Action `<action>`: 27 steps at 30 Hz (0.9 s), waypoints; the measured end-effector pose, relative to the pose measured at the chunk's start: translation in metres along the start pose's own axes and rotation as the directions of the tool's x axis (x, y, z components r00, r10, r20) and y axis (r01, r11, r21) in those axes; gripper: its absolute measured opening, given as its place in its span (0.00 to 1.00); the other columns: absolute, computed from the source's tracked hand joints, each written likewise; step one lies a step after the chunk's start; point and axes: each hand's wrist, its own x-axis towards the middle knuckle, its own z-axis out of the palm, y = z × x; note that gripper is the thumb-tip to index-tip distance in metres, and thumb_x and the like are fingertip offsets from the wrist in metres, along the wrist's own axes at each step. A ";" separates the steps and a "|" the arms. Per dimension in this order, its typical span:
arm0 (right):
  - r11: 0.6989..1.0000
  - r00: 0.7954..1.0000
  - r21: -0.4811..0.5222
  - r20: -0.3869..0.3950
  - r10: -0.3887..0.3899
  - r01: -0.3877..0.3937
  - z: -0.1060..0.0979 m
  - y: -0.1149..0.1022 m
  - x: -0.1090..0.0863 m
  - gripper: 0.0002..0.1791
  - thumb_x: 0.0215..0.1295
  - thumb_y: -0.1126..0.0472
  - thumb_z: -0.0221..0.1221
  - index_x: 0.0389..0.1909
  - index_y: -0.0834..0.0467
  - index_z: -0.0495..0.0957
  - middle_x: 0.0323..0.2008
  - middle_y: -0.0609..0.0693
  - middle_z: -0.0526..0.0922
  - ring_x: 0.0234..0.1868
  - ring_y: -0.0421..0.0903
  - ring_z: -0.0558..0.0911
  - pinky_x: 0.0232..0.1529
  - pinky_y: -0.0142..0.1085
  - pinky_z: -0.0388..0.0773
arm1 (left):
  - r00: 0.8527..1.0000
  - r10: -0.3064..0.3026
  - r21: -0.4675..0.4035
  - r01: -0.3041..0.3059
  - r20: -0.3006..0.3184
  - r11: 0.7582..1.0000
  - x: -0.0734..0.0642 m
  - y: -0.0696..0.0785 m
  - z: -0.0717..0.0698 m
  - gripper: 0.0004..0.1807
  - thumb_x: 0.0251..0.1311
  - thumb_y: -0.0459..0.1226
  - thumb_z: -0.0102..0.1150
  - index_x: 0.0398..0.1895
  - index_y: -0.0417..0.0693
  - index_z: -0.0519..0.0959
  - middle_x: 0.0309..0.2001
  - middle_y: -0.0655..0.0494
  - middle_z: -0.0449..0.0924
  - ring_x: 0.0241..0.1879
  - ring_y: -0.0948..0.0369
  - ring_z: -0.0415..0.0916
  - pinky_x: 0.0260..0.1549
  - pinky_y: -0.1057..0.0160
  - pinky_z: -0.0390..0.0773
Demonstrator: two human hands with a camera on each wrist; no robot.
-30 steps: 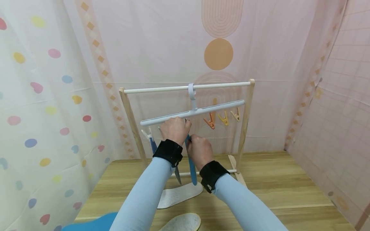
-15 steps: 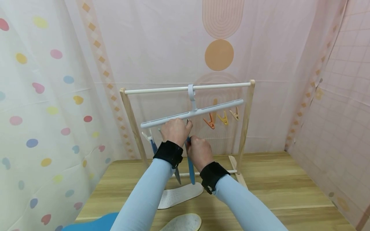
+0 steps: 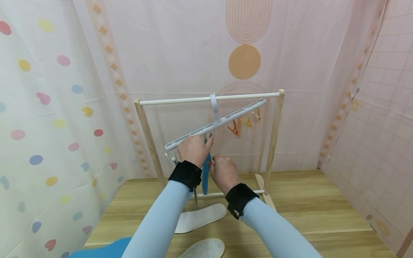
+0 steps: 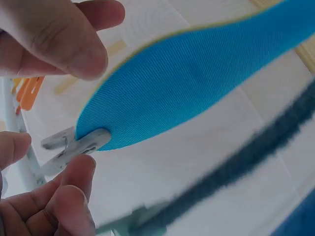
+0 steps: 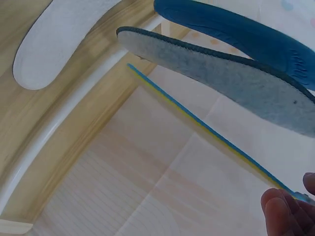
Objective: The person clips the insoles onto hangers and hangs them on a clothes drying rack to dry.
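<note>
"Left hand [image 3: 193, 148]?"

"Curled, gripping a grey clip [image 4: 83, 146]. The clip holds one end of a blue insole [image 4: 177, 83], which hangs below that hand."

"Right hand [image 3: 224, 172]?"

"Lower, fingers bent, just beside the insole's edge; whether it grips anything, I cannot tell."

"Farther out?"

"Above the left hand, the hanger [image 3: 238, 113] slopes down to the left. An orange clip [image 4: 32, 92] hangs to that hand's right. Below both hands, two pale insoles [image 3: 206, 215] lie on the table [image 3: 309, 211]."
</note>
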 end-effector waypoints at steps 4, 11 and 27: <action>1.000 1.000 0.016 0.022 0.016 -0.017 -0.001 0.004 -0.004 0.09 0.67 0.62 0.64 0.28 0.63 0.82 0.21 0.51 0.82 0.20 0.42 0.79 0.23 0.35 0.75 | 1.000 -0.004 0.019 0.004 0.022 1.000 -0.004 -0.001 0.001 0.36 0.68 0.59 0.52 0.06 0.50 0.61 0.09 0.59 0.54 0.09 0.61 0.55 0.10 0.65 0.52; 1.000 0.999 0.009 0.027 0.018 -0.018 -0.003 0.013 -0.011 0.09 0.67 0.63 0.63 0.27 0.61 0.80 0.17 0.47 0.77 0.17 0.38 0.74 0.21 0.33 0.71 | 1.000 0.026 -0.019 -0.027 -0.017 0.999 -0.013 -0.005 0.003 0.36 0.67 0.59 0.55 0.05 0.51 0.60 0.08 0.60 0.52 0.07 0.62 0.53 0.08 0.65 0.51; 1.000 0.999 -0.025 0.048 0.017 -0.016 -0.009 0.034 -0.028 0.11 0.68 0.60 0.63 0.29 0.63 0.83 0.19 0.49 0.81 0.18 0.40 0.79 0.21 0.34 0.75 | 0.996 0.082 0.010 -0.082 0.029 0.997 -0.033 -0.011 -0.001 0.36 0.68 0.59 0.52 0.05 0.50 0.61 0.07 0.61 0.51 0.07 0.62 0.54 0.08 0.66 0.50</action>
